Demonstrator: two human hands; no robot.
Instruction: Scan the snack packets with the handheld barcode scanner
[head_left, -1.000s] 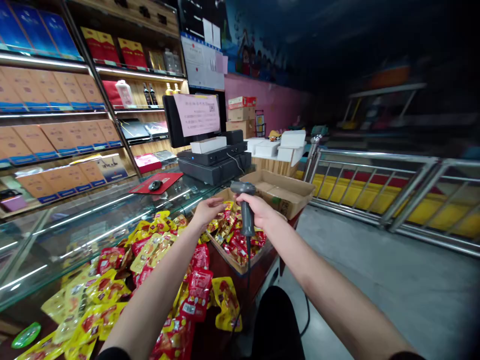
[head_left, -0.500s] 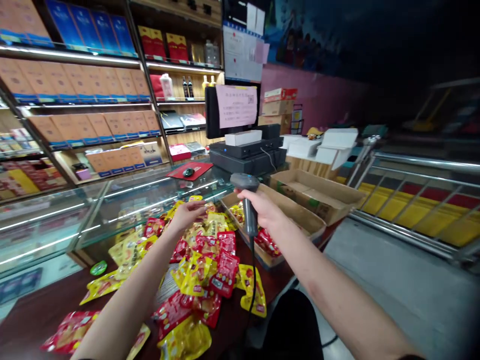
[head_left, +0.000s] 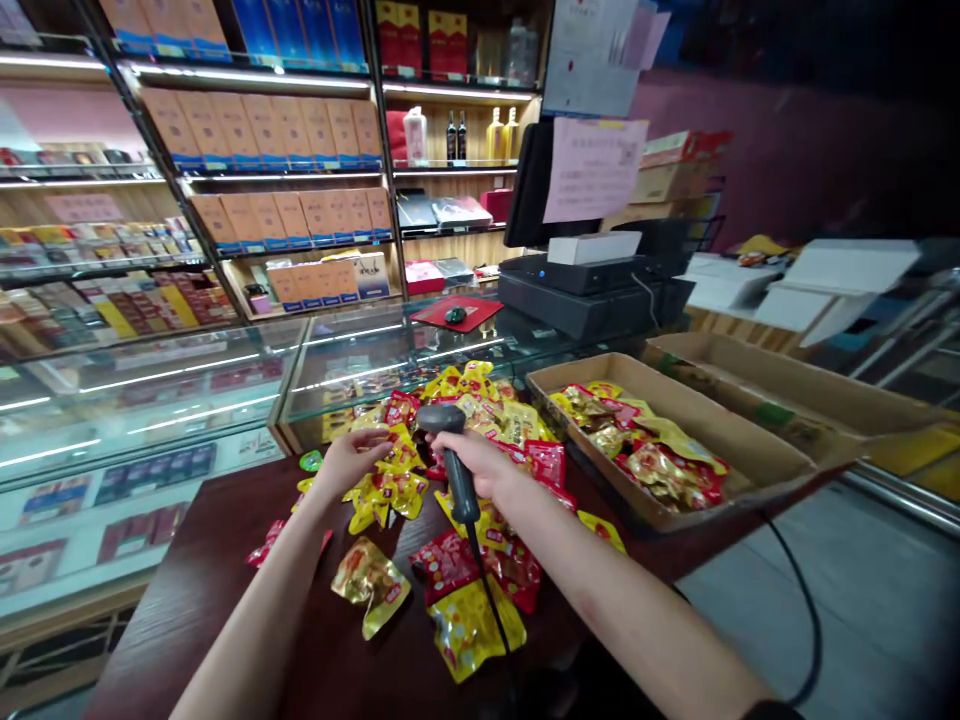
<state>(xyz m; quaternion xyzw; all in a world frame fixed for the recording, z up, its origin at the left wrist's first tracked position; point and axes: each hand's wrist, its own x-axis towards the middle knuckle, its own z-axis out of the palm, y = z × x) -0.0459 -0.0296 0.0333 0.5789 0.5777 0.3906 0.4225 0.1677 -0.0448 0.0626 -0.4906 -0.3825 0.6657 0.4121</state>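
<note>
My right hand (head_left: 476, 462) grips a dark grey barcode scanner (head_left: 459, 478) by its handle, head pointing left, above the packets; its cable hangs down toward me. My left hand (head_left: 358, 458) is just left of the scanner, fingers stretched forward and slightly apart over yellow snack packets (head_left: 386, 490); whether the fingertips touch them I cannot tell. Around both hands lies a loose pile of red and yellow snack packets. Closer to me are a gold-and-yellow packet (head_left: 369, 582), a yellow packet (head_left: 478, 625) and a red packet (head_left: 444, 565).
Right of the pile stands an open cardboard box (head_left: 757, 452) with several packets inside, beside another box (head_left: 712, 352). A glass display counter (head_left: 300, 345) borders the dark red tabletop (head_left: 172, 600). Behind are a monitor (head_left: 529, 185), a mouse (head_left: 455, 314) and stocked shelves.
The view has swung to the right-hand side of the picture's contents, showing more shelves at left. Both hands are lower in view and closer together; the scanner stays in my right hand.
</note>
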